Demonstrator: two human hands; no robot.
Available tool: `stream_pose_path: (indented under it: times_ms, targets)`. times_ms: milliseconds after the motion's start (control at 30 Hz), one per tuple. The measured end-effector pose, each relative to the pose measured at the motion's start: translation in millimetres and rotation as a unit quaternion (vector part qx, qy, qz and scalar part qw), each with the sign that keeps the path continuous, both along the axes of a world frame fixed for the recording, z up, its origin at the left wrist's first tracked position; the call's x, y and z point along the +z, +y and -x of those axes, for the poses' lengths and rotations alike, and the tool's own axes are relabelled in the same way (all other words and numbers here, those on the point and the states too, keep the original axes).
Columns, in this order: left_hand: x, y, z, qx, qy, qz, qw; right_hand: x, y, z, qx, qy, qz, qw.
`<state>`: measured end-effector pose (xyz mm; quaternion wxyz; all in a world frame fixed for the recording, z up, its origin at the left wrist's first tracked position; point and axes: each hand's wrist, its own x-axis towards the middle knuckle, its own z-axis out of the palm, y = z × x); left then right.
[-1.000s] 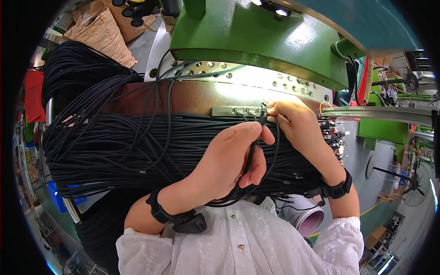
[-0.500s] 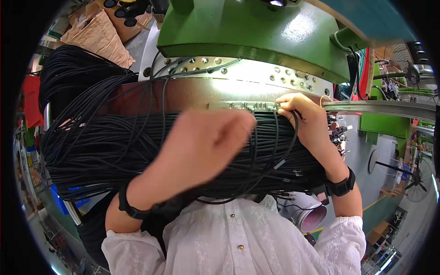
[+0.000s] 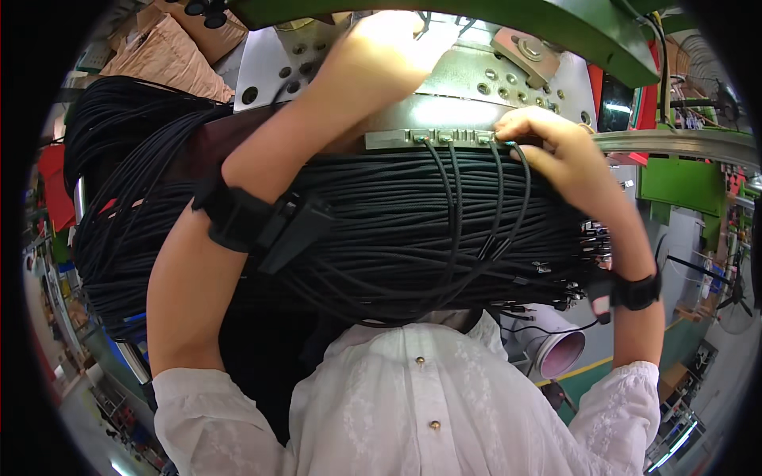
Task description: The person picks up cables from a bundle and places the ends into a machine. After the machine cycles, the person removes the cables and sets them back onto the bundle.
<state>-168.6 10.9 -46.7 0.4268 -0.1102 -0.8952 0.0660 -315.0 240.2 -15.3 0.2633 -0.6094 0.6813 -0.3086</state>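
Black cables [image 3: 381, 206] lie in a thick bundle across the front of me. Behind them a narrow metal holding strip [image 3: 386, 140] carries several cable ends side by side in its slots. My right hand [image 3: 559, 151] pinches a black cable [image 3: 525, 186] at the strip's right end, thumb below and fingers above. My left hand [image 3: 381, 59] reaches over the bundle onto the machine's bright metal plate [image 3: 468, 71]. Glare and blur hide its fingertips, and short dark cable pieces show beside them. Whether it grips those pieces does not show.
The green machine body [image 3: 508, 20] overhangs the plate's far side. A metal clamp block [image 3: 528, 55] sits on the plate. A metal rail [image 3: 675, 143] runs off to the right. A brown paper sack [image 3: 171, 59] is at the far left, a round tube [image 3: 559, 353] below right.
My left hand has moved from above the bundle up and forward to the plate. My right hand stays at the strip's right end. The whole view has shifted, with the green machine body now higher.
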Motion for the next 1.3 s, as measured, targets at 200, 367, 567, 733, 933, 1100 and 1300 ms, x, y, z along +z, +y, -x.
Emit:
stream_pose_path:
  times_ms: [200,367,567,733,933,1100,1300]
  targets:
    - [13,7,23,-0.047,-0.188,-0.474,0.859,0,-65,73,-0.213,0.141,-0.034,0.966]
    - [18,14,32,-0.132,-0.248,-0.831,0.48,-40,-114,113,-0.247,0.238,-0.053,0.938]
    - [39,22,8,-0.221,-0.21,-0.911,0.28,-13,-115,79,-0.248,0.187,0.044,0.95]
    - [70,55,-35,-0.103,-0.24,-0.915,0.306,12,-97,13,-0.178,-0.115,-0.075,0.974]
    - [124,59,-126,0.024,-0.171,-0.94,0.293,16,-95,-3,-0.038,-0.011,-0.062,0.997]
    - [155,-64,-181,0.083,0.253,-0.62,0.738,-7,-94,-14,0.058,0.228,0.171,0.957]
    - [142,-129,-194,0.393,0.091,-0.59,0.7,-6,-63,-24,-0.05,0.27,0.199,0.941]
